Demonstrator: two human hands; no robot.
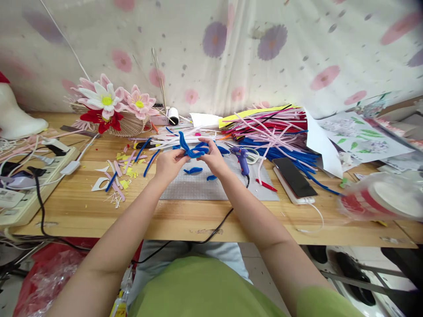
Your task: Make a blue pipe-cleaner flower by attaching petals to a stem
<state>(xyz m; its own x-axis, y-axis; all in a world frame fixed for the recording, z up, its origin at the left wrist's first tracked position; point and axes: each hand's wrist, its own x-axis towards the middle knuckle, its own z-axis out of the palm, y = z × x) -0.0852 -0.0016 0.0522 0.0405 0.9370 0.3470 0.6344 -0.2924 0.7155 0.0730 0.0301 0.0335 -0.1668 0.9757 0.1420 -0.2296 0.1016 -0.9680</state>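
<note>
Over the grey cutting mat [188,189], a blue pipe-cleaner flower [191,152] with curved petals is held up between both hands. My left hand [172,164] pinches it from the left, fingertips at its base. My right hand [214,158] grips its right side, fingers closed and thumb near the petals. Exactly where the fingertips meet the flower is partly hidden. Below it, a loose blue petal [193,170] lies on the mat, and another small blue petal [211,178] is near my right wrist. A purple glue gun [242,160] rests to the right of my right hand.
Pipe-cleaner bundles [264,127] lie at the back right, beside a phone [294,177] and a plastic-wrapped cup [380,198]. Yellow and pink scraps [124,171] litter the left. Finished flowers [107,100] and a power strip [39,185] stand further left. A red pen [266,185] lies on the mat.
</note>
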